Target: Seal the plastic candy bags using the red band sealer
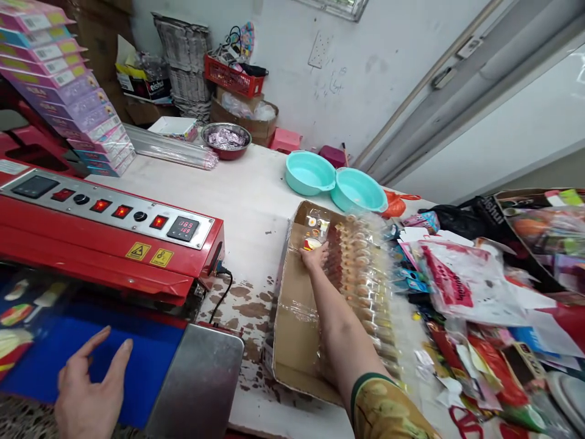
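Observation:
My left hand [91,390] hovers over the blue belt [150,353] of a red sealing machine [95,238], thumb and fingers apart, with nothing in it. On the belt's left side lie colourful pieces [17,314] under clear film. My right hand [315,256] reaches into a shallow cardboard box [292,338] and grips the near end of a clear plastic packet [319,221] with small food-shaped pieces inside. Beside it, a tight row of similar clear packets [361,274] fills the box's right part. The far fingertips are partly hidden by the hand.
A metal plate [198,378] adjoins the belt's end. Two turquoise basins [309,174] stand behind the box, and a bowl of small sachets [226,139] sits farther back. Stacked boxes [86,103] rest on the machine. Loose packaging [461,280] covers the right side.

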`<state>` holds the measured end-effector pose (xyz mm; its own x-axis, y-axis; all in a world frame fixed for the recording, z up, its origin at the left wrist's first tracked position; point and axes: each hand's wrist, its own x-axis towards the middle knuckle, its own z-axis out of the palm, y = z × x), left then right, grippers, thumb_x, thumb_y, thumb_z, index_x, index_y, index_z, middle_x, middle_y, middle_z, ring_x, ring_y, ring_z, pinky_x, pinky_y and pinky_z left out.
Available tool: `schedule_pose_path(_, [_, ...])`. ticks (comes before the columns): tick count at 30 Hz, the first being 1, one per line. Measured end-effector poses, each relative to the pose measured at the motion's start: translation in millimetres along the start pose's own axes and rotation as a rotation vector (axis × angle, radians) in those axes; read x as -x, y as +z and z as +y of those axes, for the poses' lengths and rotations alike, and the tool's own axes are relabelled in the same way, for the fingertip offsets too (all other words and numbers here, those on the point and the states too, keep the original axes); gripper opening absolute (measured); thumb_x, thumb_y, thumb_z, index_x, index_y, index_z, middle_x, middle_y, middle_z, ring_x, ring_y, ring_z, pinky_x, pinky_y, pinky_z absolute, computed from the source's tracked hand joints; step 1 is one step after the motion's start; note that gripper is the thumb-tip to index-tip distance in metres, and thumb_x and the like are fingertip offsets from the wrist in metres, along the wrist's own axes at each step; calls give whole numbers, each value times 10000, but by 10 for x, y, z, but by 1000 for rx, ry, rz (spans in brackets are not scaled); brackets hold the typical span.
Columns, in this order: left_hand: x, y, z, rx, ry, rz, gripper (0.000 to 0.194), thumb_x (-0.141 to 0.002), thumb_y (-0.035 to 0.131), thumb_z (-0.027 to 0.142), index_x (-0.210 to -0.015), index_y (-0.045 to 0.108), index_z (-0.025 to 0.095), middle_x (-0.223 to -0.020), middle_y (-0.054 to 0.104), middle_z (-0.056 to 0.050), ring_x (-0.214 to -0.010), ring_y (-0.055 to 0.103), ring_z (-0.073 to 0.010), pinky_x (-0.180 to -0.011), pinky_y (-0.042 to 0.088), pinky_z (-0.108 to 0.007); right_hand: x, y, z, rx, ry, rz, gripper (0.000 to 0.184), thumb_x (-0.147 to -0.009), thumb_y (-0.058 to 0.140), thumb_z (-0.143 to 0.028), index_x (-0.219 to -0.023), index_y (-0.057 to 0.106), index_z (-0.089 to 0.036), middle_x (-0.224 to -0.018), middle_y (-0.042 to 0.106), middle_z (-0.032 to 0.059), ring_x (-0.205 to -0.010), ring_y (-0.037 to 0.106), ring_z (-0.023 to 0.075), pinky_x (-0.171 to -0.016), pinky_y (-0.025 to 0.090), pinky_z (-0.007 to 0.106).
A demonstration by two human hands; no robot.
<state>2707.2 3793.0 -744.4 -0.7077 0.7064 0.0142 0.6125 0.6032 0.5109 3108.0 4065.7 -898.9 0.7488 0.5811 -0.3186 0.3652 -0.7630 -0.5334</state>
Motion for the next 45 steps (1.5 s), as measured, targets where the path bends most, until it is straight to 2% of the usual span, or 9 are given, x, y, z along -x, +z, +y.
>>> schedule_pose_path(5, [259,117,537,248,112,-57,396,-785,596,530,-1141,554,361,-1211,631,14,-1159,573,-313,-1048,431,-492,527,-530,-18,-5,-113,22,1175,-599,765,-380,-1530,80,-169,-1421,385,237,-1294,413,395,-1042,362,491])
schedule_pose_path(9, [503,378,1148,651,103,-496,439,-754,689,424,-1140,540,276,-1161,661,-47,-1112,610,-265,-1013,469,-414,1452,-1017,130,-99,-415,-13,1214,-582,780,-438,-1531,81,-149,-1413,393,243,-1302,399,420,-1060,352,520])
schedule_pose_path(14, [638,625,1739,1016,-65,-886,828,-577,829,294,-1300,438,198,-1239,626,-144,-1132,610,-267,-946,499,-378,2463,-1208,613,-267,-699,-293,1215,-589,817,-486,-1522,91,-208,-1357,448,208,-1226,479,403,-1014,410,549])
schedule_pose_path(21, [585,362,1233,1042,-197,-1048,690,-637,780,220,-1270,503,207,-1093,690,-102,-974,679,-245,-838,531,-338,2276,-1440,343,-674,-602,-665,1123,-624,837,-424,-1487,122,-362,-1555,195,147,-1172,562,301,-871,552,436])
schedule_pose_path(25, [575,211,915,996,-221,-1139,679,-627,787,192,-1258,537,204,-1037,698,-88,-934,688,-241,-819,530,-325,2078,-1437,-21,-639,-630,-1208,518,-659,817,-399,-1117,612,-268,-1439,467,82,-989,649,219,-783,555,336])
schedule_pose_path(27, [568,158,822,983,-257,-1157,685,-610,801,188,-1246,546,204,-1016,700,-81,-905,691,-236,-805,530,-322,2115,-1345,-80,-585,-596,-1344,311,-669,809,-419,-837,662,-202,-1238,641,79,-939,659,206,-750,540,305])
schedule_pose_path(31, [559,70,764,1038,-299,-1139,670,-631,807,233,-1231,510,206,-1114,680,-108,-950,680,-241,-831,528,-345,2306,-1133,-22,-616,-465,-1302,337,-615,840,-452,-626,643,-179,-911,739,64,-820,667,194,-671,520,283])
schedule_pose_path(39, [511,193,742,815,-22,-663,838,-594,805,189,-1336,417,231,-987,672,-42,-836,660,-180,-764,503,-267,2596,-973,51,-605,-321,-1185,385,-526,874,-507,-617,692,-181,-655,703,32,-567,593,147,-568,527,290])
schedule_pose_path(45, [384,207,696,810,-129,-712,929,-552,867,272,-1352,398,214,-957,688,-47,-759,653,-162,-686,505,-256,2632,-918,67,-581,-318,-1211,371,-517,879,-495,-615,705,-182,-796,746,53,-594,604,135,-547,493,255])
